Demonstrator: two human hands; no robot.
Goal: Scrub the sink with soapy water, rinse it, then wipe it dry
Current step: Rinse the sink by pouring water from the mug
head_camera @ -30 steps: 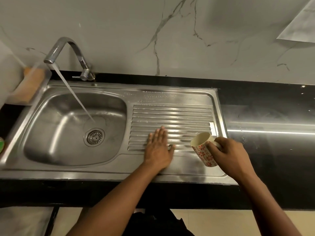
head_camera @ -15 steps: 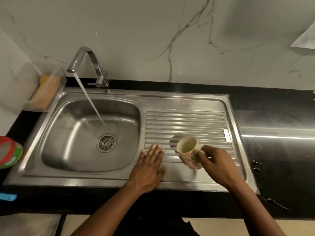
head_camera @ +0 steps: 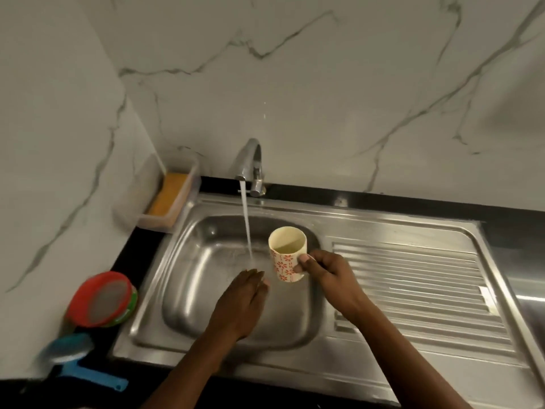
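Right hand (head_camera: 330,278) and left hand (head_camera: 241,302) moved off drainboard (head_camera: 413,278) to over sink (head_camera: 188,276) basin. Right grasps upright mug (head_camera: 287,255) by handle; water stream (head_camera: 246,225) falls left of that grip. Left released, fingers straight, at stream's foot

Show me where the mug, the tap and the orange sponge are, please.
mug (head_camera: 283,264): head view, on its flowered side wall.
tap (head_camera: 246,157): head view, on the curved spout.
orange sponge (head_camera: 171,192): head view, on its top face, inside the clear tray.
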